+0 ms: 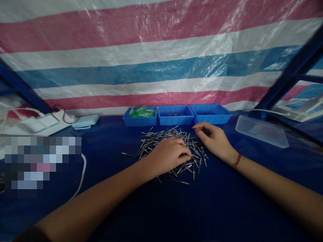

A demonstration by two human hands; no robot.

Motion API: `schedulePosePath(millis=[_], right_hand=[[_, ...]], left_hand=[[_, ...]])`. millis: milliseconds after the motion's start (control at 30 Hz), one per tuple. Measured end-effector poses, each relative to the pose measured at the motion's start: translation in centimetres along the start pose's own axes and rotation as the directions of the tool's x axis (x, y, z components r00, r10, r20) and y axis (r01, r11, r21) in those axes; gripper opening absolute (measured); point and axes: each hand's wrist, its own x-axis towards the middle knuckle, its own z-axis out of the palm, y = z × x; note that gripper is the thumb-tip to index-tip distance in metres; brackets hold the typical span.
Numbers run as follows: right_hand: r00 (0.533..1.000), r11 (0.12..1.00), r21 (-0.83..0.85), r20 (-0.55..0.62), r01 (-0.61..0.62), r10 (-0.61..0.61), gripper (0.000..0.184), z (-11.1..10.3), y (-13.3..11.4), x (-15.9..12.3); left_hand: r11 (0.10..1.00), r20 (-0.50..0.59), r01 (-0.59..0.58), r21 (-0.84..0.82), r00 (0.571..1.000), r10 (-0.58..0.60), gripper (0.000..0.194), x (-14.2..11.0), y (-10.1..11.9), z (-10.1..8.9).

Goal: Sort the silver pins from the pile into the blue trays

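Observation:
A loose pile of silver blind rivets (147, 143) lies spread on the dark blue tabletop (161, 215). My left hand (168, 154) rests palm down over the middle of the pile, fingers curled in among the rivets; whatever its fingertips grip is hidden. At the pile's right edge, my right hand (215, 139) has its fingers bent and closed toward the thumb, in front of the right blue bin (212, 119). I cannot make out anything between those fingertips. Behind the pile, the middle blue bin (176, 121) contains a few rivets (176, 114).
Green plastic packaging (142, 111) fills the left blue bin (140, 122). A translucent plastic lid or tray (261, 131) lies at right. On the left are a light blue case (85, 121), a power strip (54, 123) and a white cable (83, 171). Striped sheeting (161, 74) hangs behind.

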Motion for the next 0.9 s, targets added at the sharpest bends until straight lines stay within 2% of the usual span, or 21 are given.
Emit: schedulePosePath(millis=[167, 333, 467, 567, 633, 700, 767, 900], right_hand=[[1.000, 1.000, -0.002, 0.007, 0.015, -0.015, 0.020, 0.0, 0.1, 0.1], [0.999, 0.999, -0.006, 0.000, 0.051, -0.051, 0.019, -0.2, -0.4, -0.1], [0.973, 0.977, 0.019, 0.082, 0.214, -0.215, 0.016, -0.6, -2.0, -0.6], [0.901, 0.921, 0.035, 0.192, 0.389, -0.388, 0.014, -0.8, -3.2, -1.0], [0.867, 0.894, 0.029, 0.232, 0.447, -0.441, 0.013, -0.7, -3.7, -1.2], [0.865, 0.893, 0.029, 0.237, 0.449, -0.443, 0.014, -0.7, -3.8, -1.4], [0.886, 0.911, 0.056, 0.219, 0.407, -0.409, 0.014, -0.6, -3.8, -1.4], [0.931, 0.943, 0.174, 0.185, 0.284, -0.315, 0.016, -0.6, -3.5, -1.5]], left_hand=[[0.998, 0.024, 0.032, 0.053, 0.999, -0.033, 0.018, 0.2, 0.4, 0.2], [0.958, -0.036, 0.062, 0.281, 0.998, -0.054, 0.021, -0.1, 0.8, -0.4], [0.906, -0.083, 0.110, 0.409, 0.993, -0.084, 0.024, -0.6, 0.1, -1.3], [0.895, -0.119, 0.135, 0.425, 0.989, -0.092, 0.025, -0.8, -0.3, -1.5], [0.900, -0.152, 0.145, 0.410, 0.984, -0.089, 0.024, -0.8, -0.4, -1.4], [0.917, -0.186, 0.145, 0.372, 0.979, -0.079, 0.023, -0.8, -0.4, -1.3], [0.953, -0.231, 0.139, 0.271, 0.970, -0.076, 0.022, -0.8, -0.4, -1.2], [0.994, -0.340, 0.087, -0.062, 0.935, -0.103, 0.018, -0.7, -0.4, -1.2]])
